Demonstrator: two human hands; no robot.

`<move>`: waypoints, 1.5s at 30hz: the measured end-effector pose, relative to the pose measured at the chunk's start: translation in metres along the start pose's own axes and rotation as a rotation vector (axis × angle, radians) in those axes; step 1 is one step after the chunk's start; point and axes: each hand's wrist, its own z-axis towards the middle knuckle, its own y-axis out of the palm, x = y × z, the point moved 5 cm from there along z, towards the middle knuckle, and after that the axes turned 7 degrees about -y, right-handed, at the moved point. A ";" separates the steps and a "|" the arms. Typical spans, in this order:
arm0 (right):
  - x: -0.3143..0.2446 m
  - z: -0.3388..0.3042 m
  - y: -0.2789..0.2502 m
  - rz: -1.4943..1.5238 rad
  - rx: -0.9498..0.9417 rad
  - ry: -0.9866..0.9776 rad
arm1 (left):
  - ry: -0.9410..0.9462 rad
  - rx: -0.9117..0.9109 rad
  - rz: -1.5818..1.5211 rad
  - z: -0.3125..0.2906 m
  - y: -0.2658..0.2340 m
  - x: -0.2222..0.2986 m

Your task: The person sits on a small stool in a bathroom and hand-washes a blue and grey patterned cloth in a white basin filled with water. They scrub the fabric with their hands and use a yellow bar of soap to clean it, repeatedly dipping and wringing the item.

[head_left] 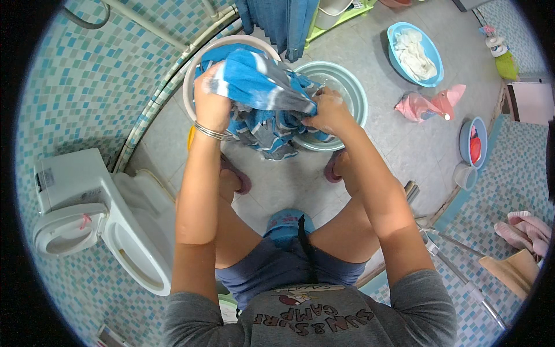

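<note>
A large blue, grey and white striped cloth (254, 78) stretches between my hands; whether it is a garment I cannot tell. My left hand (211, 98) grips it at the left, over a pale pink basin (189, 92). At the right, my right hand (328, 110) is closed on another part of it, over the near left side of a light teal basin (361, 101). Part of the cloth lies in the pink basin, and folds hang down between the two basins. Some of it reaches into the teal basin, which holds water. My fingertips are partly hidden by the fabric.
Beyond the basins hangs a blue curtain (272, 23) beside a green rack (341, 20). To the right stand a blue basin with white cloth (415, 55), a pink plastic bag (428, 107) and a small blue basin (465, 139). A white toilet (136, 254) is at my left.
</note>
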 end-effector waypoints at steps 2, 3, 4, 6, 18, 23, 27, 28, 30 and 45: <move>0.010 0.004 0.011 0.082 -0.024 -0.027 | -0.184 -0.028 -0.374 0.004 -0.008 -0.013; 0.008 0.008 0.012 0.198 -0.065 -0.002 | -0.230 0.007 -0.414 0.006 -0.015 -0.017; 0.010 0.012 0.014 0.456 -0.161 0.100 | -0.258 0.035 -0.444 0.007 -0.019 -0.020; 0.008 0.015 0.008 0.801 -0.185 0.252 | -0.320 0.092 -0.509 0.007 -0.026 -0.024; -0.043 0.017 -0.023 0.417 0.124 -0.285 | -0.700 -0.273 -0.583 -0.026 0.027 -0.025; -0.023 0.019 -0.025 0.634 -0.026 -0.151 | -0.695 -0.474 -0.070 -0.024 0.032 -0.021; 0.003 0.011 -0.052 1.471 0.058 0.141 | -0.254 -0.720 0.725 -0.018 0.012 -0.033; 0.005 0.009 -0.051 1.548 0.053 0.110 | -0.344 -0.769 0.792 -0.017 0.012 -0.042; 0.001 0.009 -0.053 1.725 0.030 0.056 | -0.525 -0.868 0.926 -0.013 0.015 -0.056; -0.061 0.007 0.037 1.862 0.322 0.511 | -0.054 0.307 0.385 -0.012 0.062 -0.022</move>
